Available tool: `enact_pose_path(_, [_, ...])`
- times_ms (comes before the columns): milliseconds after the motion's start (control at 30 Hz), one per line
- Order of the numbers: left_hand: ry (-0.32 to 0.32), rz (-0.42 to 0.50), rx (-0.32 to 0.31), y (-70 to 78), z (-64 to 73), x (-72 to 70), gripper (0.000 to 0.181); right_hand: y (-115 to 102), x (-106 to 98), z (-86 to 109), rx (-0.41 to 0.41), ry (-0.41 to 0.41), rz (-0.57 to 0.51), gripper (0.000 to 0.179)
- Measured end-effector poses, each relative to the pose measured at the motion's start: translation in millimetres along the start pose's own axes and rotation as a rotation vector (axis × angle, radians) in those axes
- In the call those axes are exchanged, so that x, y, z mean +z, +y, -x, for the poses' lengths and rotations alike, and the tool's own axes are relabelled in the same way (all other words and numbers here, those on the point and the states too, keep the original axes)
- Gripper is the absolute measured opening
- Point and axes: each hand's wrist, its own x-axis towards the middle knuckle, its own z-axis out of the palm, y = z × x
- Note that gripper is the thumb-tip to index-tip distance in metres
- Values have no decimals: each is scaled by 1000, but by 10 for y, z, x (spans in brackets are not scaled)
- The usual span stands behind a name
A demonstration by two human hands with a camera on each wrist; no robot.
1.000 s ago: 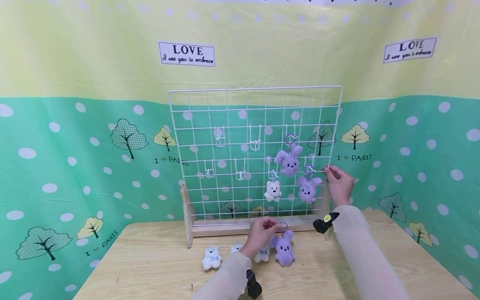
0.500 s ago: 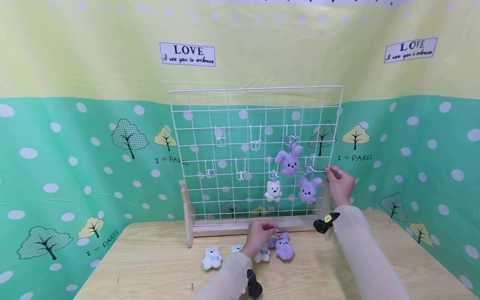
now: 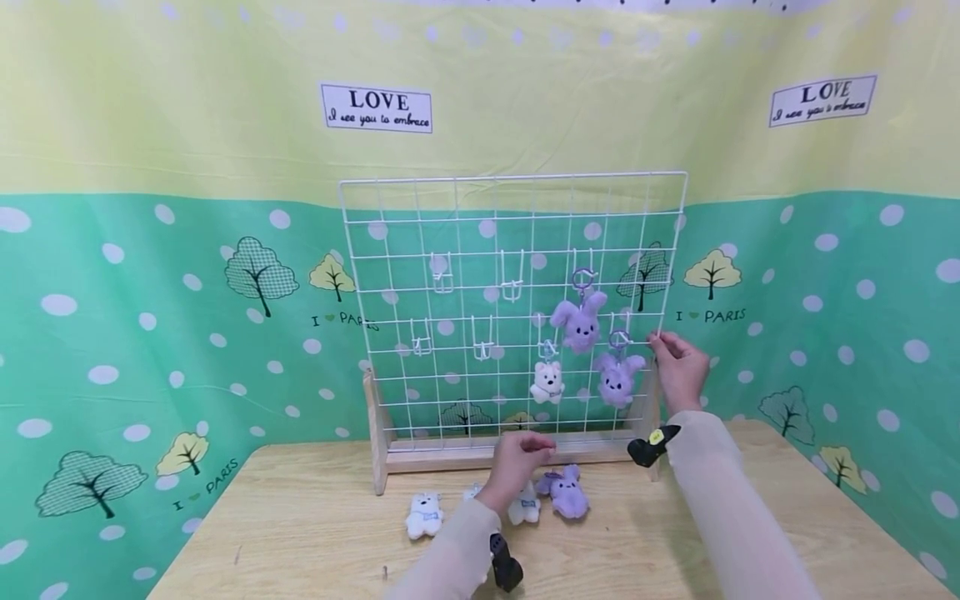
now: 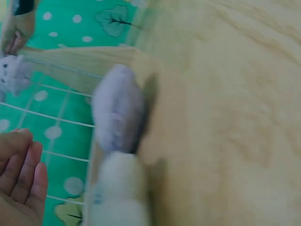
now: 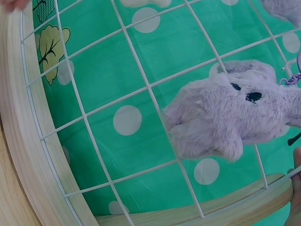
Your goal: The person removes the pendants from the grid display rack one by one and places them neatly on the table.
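Note:
My right hand (image 3: 678, 367) pinches the right edge wire of a white wire grid rack (image 3: 513, 177). Nothing is held in my left hand (image 3: 517, 467), which hovers over the table before the rack's wooden base with its fingers loosely bent. Just right of it lies a purple bunny keychain (image 3: 567, 493), also seen in the left wrist view as a fuzzy purple shape (image 4: 117, 108). A white bear keychain (image 3: 525, 507) lies beside that bunny, partly behind the left hand. On the rack hang two purple bunnies, one upper (image 3: 580, 325) and one lower (image 3: 617, 382), plus a white bear (image 3: 547, 382).
Further left on the wooden table (image 3: 300, 517) lie another white bear (image 3: 425, 515) and one mostly covered by the left arm (image 3: 471, 492). Several bare hooks, such as the upper middle hook (image 3: 512, 288), stick out from the grid. A patterned curtain (image 3: 150, 350) surrounds the table.
My left hand has lowered the purple bunny keychain onto the table, let go of its ring and drawn slightly away. The right hand keeps its place on the rack.

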Motion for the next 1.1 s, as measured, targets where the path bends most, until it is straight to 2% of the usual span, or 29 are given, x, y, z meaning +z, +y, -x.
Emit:
enact_pose_path(267, [37,33,15,330,-71,-68,13,12,-18,-10,-5,10,2,33])
enact_pose_path(400, [64,30,69,636,-69,-117,16,11,-21,-15,-5,7,14,33])
enact_pose_path(500, [105,37,98,749,-136,-153,15,17,-18,-20,2,1,21,33])
enact_pose_path(567, [143,32,122,774,-193,-171,15,18,-13,-24,7,-5,24,33])
enact_pose_path(633, [179,30,136,731,-291,-173,14,17,-8,-25,13,-9,23,33])
enact_pose_path(733, [224,31,138,794,-352,-172,15,16,-5,-23,22,-14,13,35])
enact_pose_path(833, [252,33,131,857,-406,-164,16,24,-3,-19,27,-20,1,35])
enact_pose_path(1100, [333,-18,170,983,-538,-118,17,23,-4,-14,22,-9,10,35])
